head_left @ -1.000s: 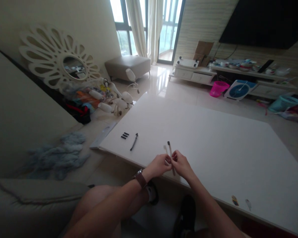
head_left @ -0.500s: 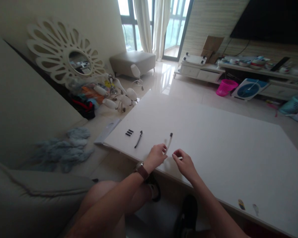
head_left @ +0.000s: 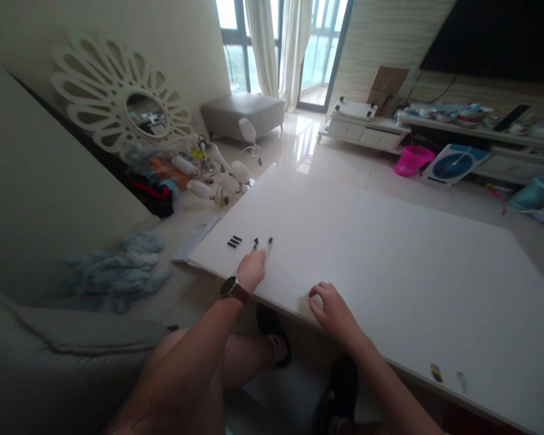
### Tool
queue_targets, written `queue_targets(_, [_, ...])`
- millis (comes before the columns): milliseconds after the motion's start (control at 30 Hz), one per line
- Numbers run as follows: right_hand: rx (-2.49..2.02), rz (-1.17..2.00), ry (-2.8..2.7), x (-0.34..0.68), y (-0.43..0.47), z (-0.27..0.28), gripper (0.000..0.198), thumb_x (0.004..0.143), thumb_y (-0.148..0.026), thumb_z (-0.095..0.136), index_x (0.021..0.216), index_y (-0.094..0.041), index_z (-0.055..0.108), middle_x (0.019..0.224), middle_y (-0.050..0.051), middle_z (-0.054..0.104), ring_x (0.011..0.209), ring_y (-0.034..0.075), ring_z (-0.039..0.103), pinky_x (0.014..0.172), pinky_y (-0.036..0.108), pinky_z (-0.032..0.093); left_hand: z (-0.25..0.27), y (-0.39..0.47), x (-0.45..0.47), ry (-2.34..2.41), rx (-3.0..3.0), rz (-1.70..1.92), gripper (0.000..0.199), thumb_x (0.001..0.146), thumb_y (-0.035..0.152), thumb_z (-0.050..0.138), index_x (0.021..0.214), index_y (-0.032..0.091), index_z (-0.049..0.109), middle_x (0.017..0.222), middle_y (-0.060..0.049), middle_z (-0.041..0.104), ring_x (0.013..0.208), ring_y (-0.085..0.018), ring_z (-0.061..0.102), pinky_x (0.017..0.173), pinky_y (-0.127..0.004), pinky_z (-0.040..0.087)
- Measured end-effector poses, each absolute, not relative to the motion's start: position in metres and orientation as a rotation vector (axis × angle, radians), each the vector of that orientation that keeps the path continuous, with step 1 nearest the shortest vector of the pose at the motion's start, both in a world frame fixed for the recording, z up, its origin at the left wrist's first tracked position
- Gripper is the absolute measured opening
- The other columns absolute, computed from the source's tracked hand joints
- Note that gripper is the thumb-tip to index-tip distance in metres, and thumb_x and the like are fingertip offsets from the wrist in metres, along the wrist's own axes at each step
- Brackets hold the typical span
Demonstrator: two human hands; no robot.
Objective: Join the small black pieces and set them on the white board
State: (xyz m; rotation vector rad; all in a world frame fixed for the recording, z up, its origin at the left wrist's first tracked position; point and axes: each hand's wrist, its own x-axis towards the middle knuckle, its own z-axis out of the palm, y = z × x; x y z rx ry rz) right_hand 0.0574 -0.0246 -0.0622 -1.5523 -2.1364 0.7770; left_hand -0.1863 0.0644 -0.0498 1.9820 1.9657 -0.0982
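Note:
My left hand (head_left: 252,270), with a watch on its wrist, is closed on a slim pale stick with a dark tip (head_left: 270,240). The hand hides most of the stick, so its exact kind is unclear. Just left of it lies a thin black piece with an arrow-shaped end (head_left: 255,242), its lower part covered by the hand. Several short black rods (head_left: 234,241) lie side by side farther left on the white tabletop (head_left: 367,254). My right hand (head_left: 329,305) rests near the front edge, fingers curled but apart from the thumb, holding nothing.
Toward the front right lie a small yellow-and-black piece (head_left: 436,373) and a clear piece (head_left: 462,382). A lamp with white shades (head_left: 226,181) stands beyond the left edge. Grey cloth (head_left: 136,266) is on the floor. A pink basket (head_left: 413,161) sits near the cabinet.
My left hand has moved left with the pale stick, to beside the black piece. My right hand has shifted slightly down and stays empty.

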Motion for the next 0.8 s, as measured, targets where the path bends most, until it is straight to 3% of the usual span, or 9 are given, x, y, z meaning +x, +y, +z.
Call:
queue_targets(333, [-1.409, 0.807, -2.578, 0.033, -0.071, -0.037, 0.009, 0.088, -0.013, 0.054, 0.086, -0.02, 0.059, 0.097, 0.005, 0.062, 0.096, 0.021, 0.054, 0.082, 0.032, 0.046, -0.052, 0.064, -0.186, 1.991, 1.998, -0.234, 0.04, 0.088, 0.004, 0.033, 0.119, 0.014, 0.056, 0.11, -0.017, 0.066, 0.105, -0.025, 0.067, 0.089, -0.032, 0.053])
queue_targets(500, [-1.474, 0.806, -2.781, 0.028, -0.11, -0.039, 0.015, 0.086, -0.014, 0.052, 0.092, -0.018, 0.066, 0.098, 0.009, 0.067, 0.098, 0.027, 0.061, 0.083, 0.039, 0.051, -0.035, 0.05, -0.157, 1.995, 2.145, -0.157, 0.037, 0.089, 0.01, 0.04, 0.124, 0.012, 0.054, 0.118, -0.018, 0.062, 0.111, -0.027, 0.062, 0.09, -0.036, 0.054])
queue_targets(633, [-1.419, 0.975, -2.902, -0.006, -0.151, -0.05, 0.023, 0.079, -0.018, 0.062, 0.1, -0.018, 0.072, 0.102, 0.012, 0.072, 0.097, 0.032, 0.067, 0.083, 0.045, 0.055, -0.019, 0.008, -0.097, 1.484, 2.425, 0.042, 0.028, 0.086, 0.012, 0.047, 0.111, 0.019, 0.057, 0.112, -0.01, 0.064, 0.107, -0.02, 0.061, 0.09, -0.03, 0.053])
queue_targets(733, [-1.186, 0.963, -2.933, -0.021, -0.172, -0.06, 0.021, 0.073, -0.014, 0.064, 0.089, -0.02, 0.077, 0.084, 0.012, 0.074, 0.077, 0.028, 0.07, 0.066, 0.036, 0.055, -0.015, -0.045, -0.042, 0.855, 2.609, 0.037, 0.025, 0.083, 0.017, 0.053, 0.106, 0.02, 0.06, 0.104, -0.009, 0.067, 0.098, -0.021, 0.065, 0.077, -0.031, 0.056])
queue_targets(800, [-1.135, 0.919, -2.899, -0.007, -0.179, -0.064, 0.03, 0.074, -0.006, 0.057, 0.086, -0.024, 0.078, 0.072, 0.008, 0.073, 0.061, 0.023, 0.067, 0.056, 0.03, 0.052, -0.017, -0.083, -0.014, 0.492, 2.571, -0.059, 0.021, 0.082, 0.025, 0.06, 0.102, 0.021, 0.064, 0.094, -0.009, 0.069, 0.089, -0.023, 0.068, 0.067, -0.032, 0.056])
